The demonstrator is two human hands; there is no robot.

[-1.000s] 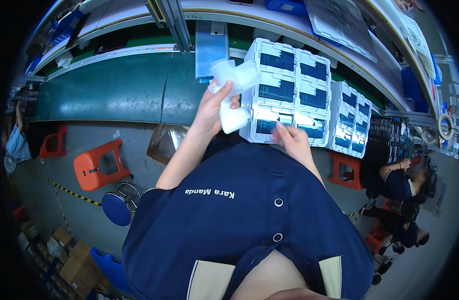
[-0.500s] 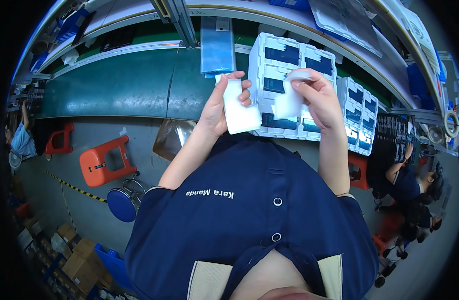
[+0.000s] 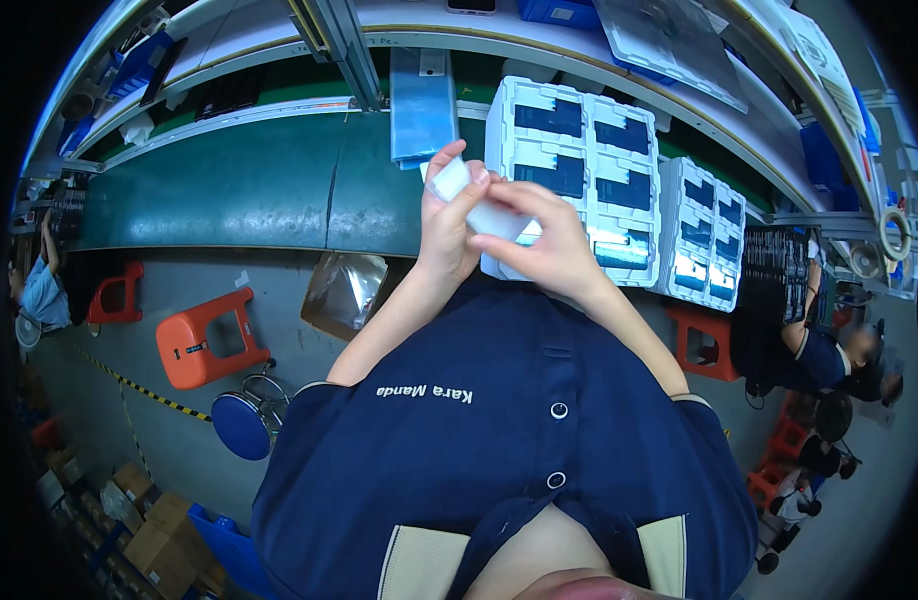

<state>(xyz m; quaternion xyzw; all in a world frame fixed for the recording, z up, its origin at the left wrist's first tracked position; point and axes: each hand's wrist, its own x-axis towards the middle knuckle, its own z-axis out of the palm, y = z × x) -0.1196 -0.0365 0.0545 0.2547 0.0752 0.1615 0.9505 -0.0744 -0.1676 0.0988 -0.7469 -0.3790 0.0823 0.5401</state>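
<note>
In front of my chest, my left hand (image 3: 447,225) is closed around a small stack of white sheets (image 3: 501,219). My right hand (image 3: 551,240) is closed on the same sheets from the other side, its thumb and fingers pinching near their right end. A white end of the sheets (image 3: 450,179) shows above my left thumb; the fingers cover much of the rest. Just beyond my right hand stands a white moulded tray (image 3: 588,125). Flat black rectangular parts (image 3: 621,132) sit in its compartments, with white pieces beside some of them.
Behind my left hand lies a pile of blue clear plastic film (image 3: 422,110) on the green bench (image 3: 229,190). A second white tray (image 3: 665,215) adjoins on the right. Orange stools (image 3: 184,350), a blue round stool (image 3: 241,425) and an open carton (image 3: 319,310) stand below; co-workers sit on both sides.
My right hand has moved left from over the tray, bringing its white sheet to the stack in my left hand. Both hands now meet on the sheets, and more of the tray shows.
</note>
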